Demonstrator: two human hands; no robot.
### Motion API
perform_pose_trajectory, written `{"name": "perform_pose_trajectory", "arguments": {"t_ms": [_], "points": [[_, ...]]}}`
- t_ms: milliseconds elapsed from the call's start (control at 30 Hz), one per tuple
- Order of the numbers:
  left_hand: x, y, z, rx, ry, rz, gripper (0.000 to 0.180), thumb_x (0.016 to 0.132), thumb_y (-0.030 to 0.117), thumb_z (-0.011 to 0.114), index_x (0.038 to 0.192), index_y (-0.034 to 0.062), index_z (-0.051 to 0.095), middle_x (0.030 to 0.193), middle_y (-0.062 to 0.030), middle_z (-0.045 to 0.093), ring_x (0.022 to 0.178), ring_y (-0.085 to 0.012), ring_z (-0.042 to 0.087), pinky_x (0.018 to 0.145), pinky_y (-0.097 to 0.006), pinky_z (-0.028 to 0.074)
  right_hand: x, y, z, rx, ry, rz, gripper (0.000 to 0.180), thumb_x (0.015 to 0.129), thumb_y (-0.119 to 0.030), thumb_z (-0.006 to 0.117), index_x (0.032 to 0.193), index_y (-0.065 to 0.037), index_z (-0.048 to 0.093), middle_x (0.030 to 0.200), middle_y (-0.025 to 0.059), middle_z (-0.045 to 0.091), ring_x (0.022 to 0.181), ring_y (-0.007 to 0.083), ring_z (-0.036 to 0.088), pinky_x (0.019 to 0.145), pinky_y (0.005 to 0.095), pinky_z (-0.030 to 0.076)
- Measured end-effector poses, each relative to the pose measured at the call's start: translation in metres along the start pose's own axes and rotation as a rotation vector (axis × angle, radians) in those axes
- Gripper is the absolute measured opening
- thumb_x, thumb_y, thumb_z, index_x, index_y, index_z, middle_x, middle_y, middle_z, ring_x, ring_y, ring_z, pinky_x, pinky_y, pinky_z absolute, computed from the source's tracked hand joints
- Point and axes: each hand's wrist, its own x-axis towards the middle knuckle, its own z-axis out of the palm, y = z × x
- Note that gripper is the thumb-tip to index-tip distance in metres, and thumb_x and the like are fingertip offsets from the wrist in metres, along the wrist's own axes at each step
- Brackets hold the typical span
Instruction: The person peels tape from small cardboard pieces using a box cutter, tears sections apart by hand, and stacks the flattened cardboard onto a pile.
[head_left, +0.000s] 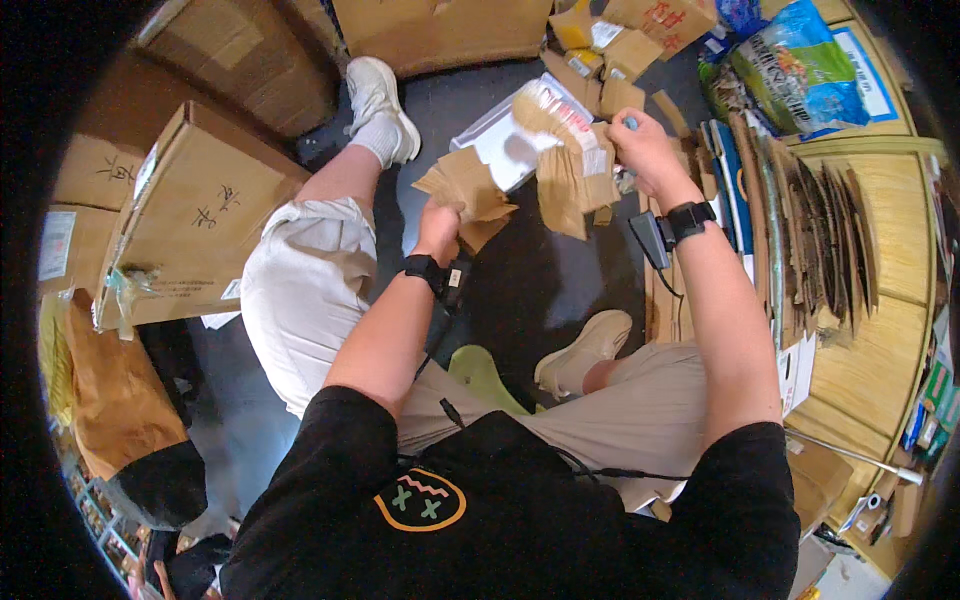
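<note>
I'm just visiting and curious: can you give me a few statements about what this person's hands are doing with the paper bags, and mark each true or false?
1. The left hand grips a bunch of brown paper bags. True.
2. The right hand is empty. False: it holds a second bundle of brown bags.
3. Both wrists wear black bands. True: one shows on the left wrist band and one on the right wrist band.
4. The person stands at a table. False: they sit, legs spread over a dark floor.
5. A large cardboard box lies to the person's left. True.
</note>
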Motion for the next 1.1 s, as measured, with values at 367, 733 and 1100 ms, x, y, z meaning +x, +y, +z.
{"name": "perform_pose_trajectory", "arguments": {"t_ms": [367,733,1100], "points": [[-0.101,0.119,0.118,-0.08,-0.697,-0.072,0.037,0.094,0.014,0.053,0.13,0.0061,0.05,0.122,-0.0076,0.062,0.107,-0.0219,0.063,0.091,-0.04,0.052,-0.086,-0.056,0.017,-0.25,0.183,-0.397,0.026,0.095,-0.013,0.056,0.118,-0.004,0.051,0.094,0.0126,0.064,0.081,0.0267,0.062,0.072,0.035,0.048],[-0.119,0.128,0.096,-0.198,-0.72,-0.168,0.052,0.096,0.026,0.058,0.14,0.0067,0.038,0.134,-0.01,0.053,0.118,-0.0255,0.057,0.1,-0.044,0.046,-0.098,-0.062,0.047,-0.783,0.293,-0.525,0.03,0.087,-0.006,0.055,0.116,-0.005,0.047,0.111,0.0196,0.06,0.094,0.0405,0.061,0.075,0.0476,0.05],[-0.113,0.133,0.105,0.056,-0.479,-0.036,0.037,0.088,0.001,0.062,0.124,-0.0022,0.052,0.113,-0.01,0.064,0.098,-0.0202,0.065,0.085,-0.036,0.055,-0.085,-0.059,0.036,-0.74,0.215,-0.712,0.022,0.09,-0.025,0.06,0.109,-0.014,0.059,0.102,0.0143,0.059,0.085,0.0351,0.064,0.065,0.0439,0.052]]}}
